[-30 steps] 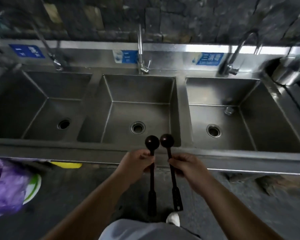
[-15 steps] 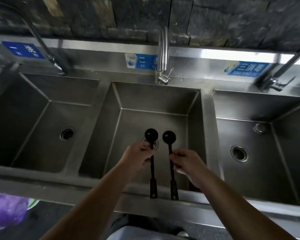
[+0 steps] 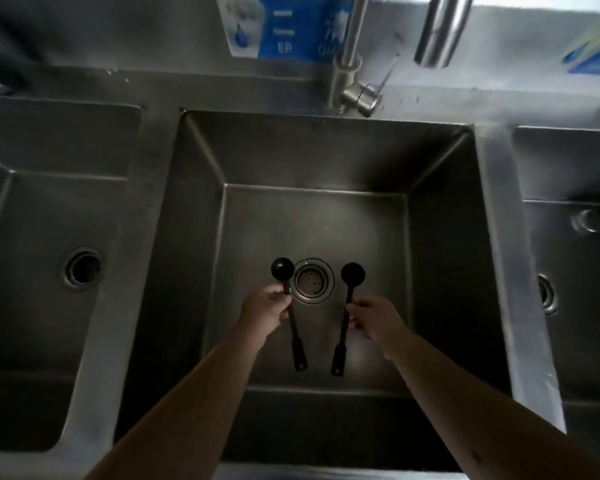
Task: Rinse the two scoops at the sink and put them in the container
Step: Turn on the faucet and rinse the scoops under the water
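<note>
Two black long-handled scoops hang low inside the middle sink basin. My left hand grips the left scoop just below its round bowl, its handle pointing back toward me. My right hand pinches the right scoop partway down the handle. The two bowls sit on either side of the drain. No water runs from the faucet. The container is not in view.
Steel basins flank the middle one, the left basin with its own drain and the right basin partly cut off. A second spout hangs at the top. A blue label is on the backsplash.
I have leaned in over the middle basin. Both hands have lowered the scoops deeper and spread them apart, so the bowls now flank the drain.
</note>
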